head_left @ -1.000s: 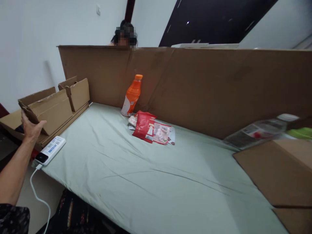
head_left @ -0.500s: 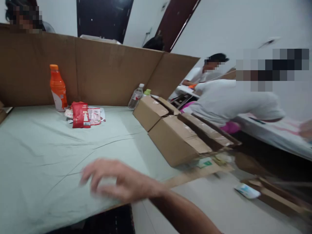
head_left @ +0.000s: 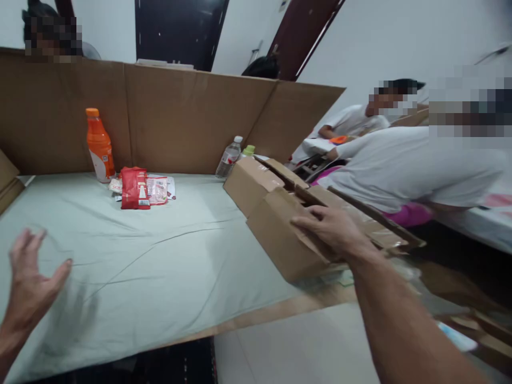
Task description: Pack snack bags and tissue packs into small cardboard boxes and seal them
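My right hand [head_left: 332,230] rests on top of the nearer cardboard box [head_left: 280,240] at the right edge of the table, its fingers curled over a top flap. A second cardboard box [head_left: 250,184] stands just behind it. My left hand [head_left: 30,280] hovers open above the pale green tablecloth [head_left: 160,250] at the near left, fingers spread and holding nothing. An orange drink bottle [head_left: 99,145] and red snack packets [head_left: 136,188] lie at the back of the table.
A tall cardboard screen [head_left: 180,117] walls off the back of the table. A clear water bottle [head_left: 229,157] stands in the back right corner. Two people in white shirts [head_left: 400,165] work at a table to the right. Another person's head [head_left: 50,32] shows behind the screen.
My right hand has moved from above the tablecloth to the top of the nearer box. My left hand has come into view at the lower left.
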Available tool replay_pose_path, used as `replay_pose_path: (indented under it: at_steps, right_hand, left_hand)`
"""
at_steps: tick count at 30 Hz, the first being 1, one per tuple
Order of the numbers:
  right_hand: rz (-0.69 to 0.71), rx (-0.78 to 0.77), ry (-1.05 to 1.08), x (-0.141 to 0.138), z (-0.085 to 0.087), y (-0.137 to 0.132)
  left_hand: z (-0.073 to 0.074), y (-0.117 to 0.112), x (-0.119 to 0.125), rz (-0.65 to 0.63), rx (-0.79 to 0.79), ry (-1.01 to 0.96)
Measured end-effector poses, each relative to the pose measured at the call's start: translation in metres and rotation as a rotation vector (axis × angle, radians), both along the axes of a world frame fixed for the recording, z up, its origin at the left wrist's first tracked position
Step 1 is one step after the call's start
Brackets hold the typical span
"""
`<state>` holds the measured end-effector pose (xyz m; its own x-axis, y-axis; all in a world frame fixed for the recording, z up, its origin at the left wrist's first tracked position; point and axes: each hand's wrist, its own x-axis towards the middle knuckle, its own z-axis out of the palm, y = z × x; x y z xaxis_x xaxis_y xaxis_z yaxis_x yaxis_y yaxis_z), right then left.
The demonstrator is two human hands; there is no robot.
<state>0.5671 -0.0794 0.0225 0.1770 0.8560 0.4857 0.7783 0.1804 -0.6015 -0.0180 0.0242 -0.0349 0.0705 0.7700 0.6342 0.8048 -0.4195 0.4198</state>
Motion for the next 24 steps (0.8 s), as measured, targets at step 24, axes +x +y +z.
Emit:
replay_pose_path:
  at_steps: [24]
  right_hand:
    - [0.78, -0.493, -0.392, -0.23, 0.04, 0.034]
  left_hand:
    - [-0.045, -0.014, 0.022, -0.929, -0.61, -0.451]
